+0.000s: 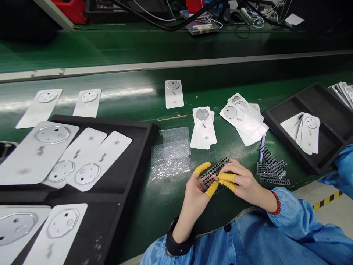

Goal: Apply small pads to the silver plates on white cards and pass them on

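Observation:
Between my hands is a narrow clear sheet of black round dots [212, 175], tilted above the green table. My left hand [194, 193], with yellow finger cots on thumb and finger, holds it by its left end. My right hand [245, 180], also in yellow cots, pinches at its near right edge close to my left thumb; whether a single dot is between those fingertips cannot be made out. More dotted strips [271, 163] lie in a loose pile right of my right hand. Clear bubble wrap [172, 156] lies flat beyond my left hand.
White phone-back-like panels [204, 127] lie beyond my hands, with an overlapping pile [241, 117] to their right. A black tray [132, 147] with several panels stands at left, another black tray [328, 121] at right. A single panel [174, 94] lies farther back.

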`<state>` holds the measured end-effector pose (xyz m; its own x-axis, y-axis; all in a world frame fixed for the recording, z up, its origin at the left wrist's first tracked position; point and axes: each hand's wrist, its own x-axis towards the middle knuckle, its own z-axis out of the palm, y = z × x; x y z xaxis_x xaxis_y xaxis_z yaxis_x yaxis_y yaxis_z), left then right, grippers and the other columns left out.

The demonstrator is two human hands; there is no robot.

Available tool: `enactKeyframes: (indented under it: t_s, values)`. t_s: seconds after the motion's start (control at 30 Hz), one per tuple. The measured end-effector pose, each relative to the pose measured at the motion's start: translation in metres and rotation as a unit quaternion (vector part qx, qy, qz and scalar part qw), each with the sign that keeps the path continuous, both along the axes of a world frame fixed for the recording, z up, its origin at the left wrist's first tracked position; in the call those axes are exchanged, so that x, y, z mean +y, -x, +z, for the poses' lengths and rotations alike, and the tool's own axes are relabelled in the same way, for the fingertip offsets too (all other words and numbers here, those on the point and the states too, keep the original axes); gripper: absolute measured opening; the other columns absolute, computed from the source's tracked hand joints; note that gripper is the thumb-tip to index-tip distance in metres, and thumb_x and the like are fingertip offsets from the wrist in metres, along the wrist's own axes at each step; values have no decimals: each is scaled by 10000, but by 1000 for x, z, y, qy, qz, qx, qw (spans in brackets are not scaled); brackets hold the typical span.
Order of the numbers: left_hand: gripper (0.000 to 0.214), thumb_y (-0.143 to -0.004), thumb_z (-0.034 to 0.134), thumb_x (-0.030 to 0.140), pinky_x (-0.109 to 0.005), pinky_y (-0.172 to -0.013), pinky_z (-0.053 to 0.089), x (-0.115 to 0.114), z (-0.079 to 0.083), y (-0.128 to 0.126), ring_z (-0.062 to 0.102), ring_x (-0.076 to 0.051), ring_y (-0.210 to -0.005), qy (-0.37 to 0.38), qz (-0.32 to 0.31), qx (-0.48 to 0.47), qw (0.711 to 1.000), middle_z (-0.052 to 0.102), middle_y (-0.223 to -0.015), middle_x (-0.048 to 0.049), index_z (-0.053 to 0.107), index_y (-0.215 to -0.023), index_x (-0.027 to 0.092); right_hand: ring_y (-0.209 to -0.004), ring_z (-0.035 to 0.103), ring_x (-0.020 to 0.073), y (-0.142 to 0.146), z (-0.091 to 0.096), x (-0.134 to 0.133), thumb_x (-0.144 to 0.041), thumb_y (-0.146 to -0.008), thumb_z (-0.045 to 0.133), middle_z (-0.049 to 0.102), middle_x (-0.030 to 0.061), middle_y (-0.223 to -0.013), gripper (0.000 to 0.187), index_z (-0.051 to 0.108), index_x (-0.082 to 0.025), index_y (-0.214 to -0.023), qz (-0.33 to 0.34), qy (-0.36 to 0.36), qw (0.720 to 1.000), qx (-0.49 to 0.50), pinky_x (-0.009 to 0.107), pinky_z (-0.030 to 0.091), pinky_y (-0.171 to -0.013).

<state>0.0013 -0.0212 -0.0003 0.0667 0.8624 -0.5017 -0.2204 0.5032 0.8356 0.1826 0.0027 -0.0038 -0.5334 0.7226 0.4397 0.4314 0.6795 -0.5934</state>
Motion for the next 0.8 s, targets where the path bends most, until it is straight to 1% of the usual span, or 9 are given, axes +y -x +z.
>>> enactKeyframes:
  t_s: [0.17, 0.3, 0.4, 0.47, 0.53, 0.6, 0.7, 0.73, 0.8]
  values:
    - [670, -704, 715, 265, -408, -908, 550, -9, -4, -2, 715, -257, -948, -40, -8, 77, 996, 744, -932, -99, 439, -1293, 103, -897, 613, 159, 1, -2, -1, -49, -900, 401, 643, 97, -993, 248, 632, -139, -884, 36, -53, 994, -94, 504, 451, -1033]
    - [616, -781, 622, 202, -374, -820, 568, -14, -9, 2, 719, -226, -829, -116, -59, 171, 977, 734, -820, -35, 427, -1362, 142, -784, 607, 128, 5, -8, 0, -106, -909, 480, 642, 50, -897, 171, 633, -154, -850, 43, 41, 998, -24, 450, 474, -1008]
    - [602, -812, 570, 178, -362, -741, 571, -18, -19, 6, 689, -210, -708, -160, -112, 221, 956, 704, -723, -1, 429, -1398, 173, -724, 594, 115, 10, -15, -3, -138, -909, 510, 622, 39, -828, 154, 629, -158, -812, 38, 134, 990, 25, 288, 551, -781]
    - [630, -807, 574, 179, -365, -755, 567, -21, -26, 11, 680, -221, -745, -163, -139, 253, 943, 711, -759, -14, 435, -1421, 210, -719, 591, 115, 12, -23, -6, -132, -903, 502, 611, 38, -812, 163, 612, -161, -787, 30, 171, 984, 39, 221, 538, -654]
    - [701, -790, 595, 180, -357, -780, 567, -22, -28, 20, 681, -225, -803, -154, -163, 261, 939, 726, -819, -27, 396, -1460, 239, -748, 605, 121, 13, -32, -11, -120, -904, 484, 615, 36, -832, 156, 600, -167, -811, 29, 161, 986, 35, 269, 564, -773]
    - [764, -743, 643, 177, -339, -773, 573, -17, -19, 33, 681, -219, -825, -161, -195, 271, 929, 740, -874, -27, 395, -1461, 259, -800, 622, 135, 13, -39, -15, -109, -911, 452, 624, 40, -870, 169, 596, -177, -856, 25, 113, 993, 17, 394, 513, -979]
    - [636, -627, 732, 149, -351, -731, 577, 16, 13, 53, 689, -231, -784, -197, -215, 366, 884, 758, -868, -21, 618, -1243, 260, -806, 636, 136, 13, -44, -17, -74, -894, 412, 621, 39, -877, 201, 577, -187, -867, 15, 89, 996, 2, 445, 455, -1062]
    - [495, -631, 730, 129, -371, -756, 572, 38, 26, 58, 700, -240, -782, -195, -193, 416, 867, 761, -872, -34, 682, -1111, 243, -785, 638, 130, 13, -44, -17, -60, -877, 405, 620, 35, -865, 207, 567, -188, -863, 12, 98, 995, 1, 424, 466, -1056]
    - [310, -715, 709, 144, -393, -829, 548, 94, 46, 62, 703, -260, -880, -197, -154, 456, 854, 754, -942, -83, 692, -1021, 191, -783, 653, 136, 14, -44, -16, -38, -833, 388, 631, 42, -866, 229, 555, -185, -885, 2, 105, 994, -6, 395, 488, -1038]
